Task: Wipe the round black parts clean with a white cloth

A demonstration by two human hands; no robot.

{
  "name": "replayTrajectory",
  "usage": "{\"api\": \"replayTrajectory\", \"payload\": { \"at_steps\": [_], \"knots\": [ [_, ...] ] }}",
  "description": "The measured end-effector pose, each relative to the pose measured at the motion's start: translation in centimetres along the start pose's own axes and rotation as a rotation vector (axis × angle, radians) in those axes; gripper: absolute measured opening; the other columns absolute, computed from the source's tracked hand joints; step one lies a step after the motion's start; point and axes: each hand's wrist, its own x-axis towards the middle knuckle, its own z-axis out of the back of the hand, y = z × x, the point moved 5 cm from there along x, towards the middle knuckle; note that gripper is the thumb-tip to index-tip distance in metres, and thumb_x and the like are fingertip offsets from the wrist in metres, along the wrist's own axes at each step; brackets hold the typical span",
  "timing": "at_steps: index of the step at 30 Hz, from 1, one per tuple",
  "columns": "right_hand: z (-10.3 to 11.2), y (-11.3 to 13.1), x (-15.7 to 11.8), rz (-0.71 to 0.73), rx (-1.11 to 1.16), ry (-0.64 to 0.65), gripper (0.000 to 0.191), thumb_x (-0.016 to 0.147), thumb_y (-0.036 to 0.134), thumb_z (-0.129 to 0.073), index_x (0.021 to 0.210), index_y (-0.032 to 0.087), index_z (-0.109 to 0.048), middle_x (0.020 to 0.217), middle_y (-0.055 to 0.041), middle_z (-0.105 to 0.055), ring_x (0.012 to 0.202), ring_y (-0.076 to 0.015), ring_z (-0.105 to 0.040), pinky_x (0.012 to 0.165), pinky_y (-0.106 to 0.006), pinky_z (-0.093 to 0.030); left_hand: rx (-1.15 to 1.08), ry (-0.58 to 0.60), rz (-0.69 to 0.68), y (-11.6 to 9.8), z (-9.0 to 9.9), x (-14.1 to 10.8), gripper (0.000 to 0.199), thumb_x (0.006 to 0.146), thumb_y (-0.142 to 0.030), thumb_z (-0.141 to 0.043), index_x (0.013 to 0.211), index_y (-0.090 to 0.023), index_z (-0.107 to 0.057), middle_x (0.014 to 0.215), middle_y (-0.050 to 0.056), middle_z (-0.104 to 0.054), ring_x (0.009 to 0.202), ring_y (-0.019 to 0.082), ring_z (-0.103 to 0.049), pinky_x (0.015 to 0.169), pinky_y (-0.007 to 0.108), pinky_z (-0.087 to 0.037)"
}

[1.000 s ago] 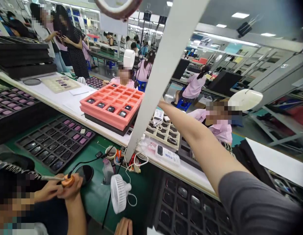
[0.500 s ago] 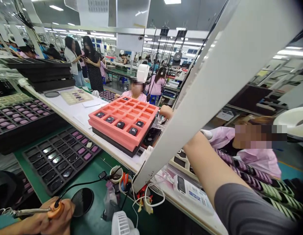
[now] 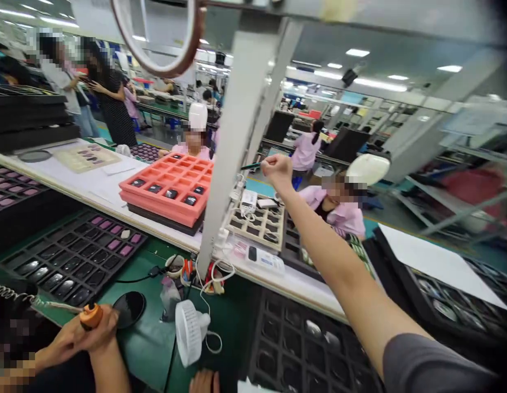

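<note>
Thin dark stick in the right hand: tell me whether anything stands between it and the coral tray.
In the head view, the white post stands between the thin dark stick in the right hand and the coral tray; depths are hard to tell.

From the fan (image 3: 190, 333) on the bench (image 3: 149, 349), the foam tray (image 3: 163, 210) stacked on the shelf (image 3: 292, 275) sits at twelve o'clock, right hand (image 3: 276, 168) with thin tool (image 3: 251, 166) at one, near tray (image 3: 279, 334) at three, far tray (image 3: 109, 274) at ten
</note>
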Motion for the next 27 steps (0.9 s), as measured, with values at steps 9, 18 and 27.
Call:
{"api": "replayTrajectory", "payload": {
  "at_steps": [9,18,27],
  "knots": [
    [18.9,-0.4,-35.8,-0.829,0.727,-0.200,0.036,0.074,0.054,-0.075,0.078,0.022,-0.060,0.065,-0.0015,-0.063,0.058,-0.0168,-0.063,0.058,-0.034,-0.059,-0.136,-0.007,-0.045,-16.2,-5.6,-10.5,0.049,0.096,-0.064,-0.051,0.079,-0.022,-0.069,0.071,0.007,-0.068,0.067,0.021,-0.064,0.065,0.034,-0.053],
    [27.6,4.6,-59.4,-1.315,1.011,-0.186,0.022,0.070,0.042,-0.081,0.081,0.028,-0.067,0.075,-0.0002,-0.069,0.062,-0.0203,-0.064,0.055,-0.035,-0.053,-0.267,0.840,-0.005,-29.8,-23.2,-19.2,0.053,0.103,-0.057,-0.039,0.077,-0.017,-0.062,0.058,-0.002,-0.053,0.049,0.011,-0.047,0.049,0.023,-0.040],
    [32.3,1.9,-66.7,-1.367,1.001,-0.422,0.048,0.077,0.048,-0.073,0.117,0.023,-0.062,0.065,0.0072,-0.054,0.053,-0.0104,-0.048,0.052,-0.024,-0.041,0.127,1.146,-0.436,-33.7,-32.6,-18.9,0.021,0.096,-0.024,-0.056,0.107,-0.017,-0.072,0.101,0.010,-0.071,0.088,0.021,-0.063,0.090,0.039,-0.052]
  ]
}}
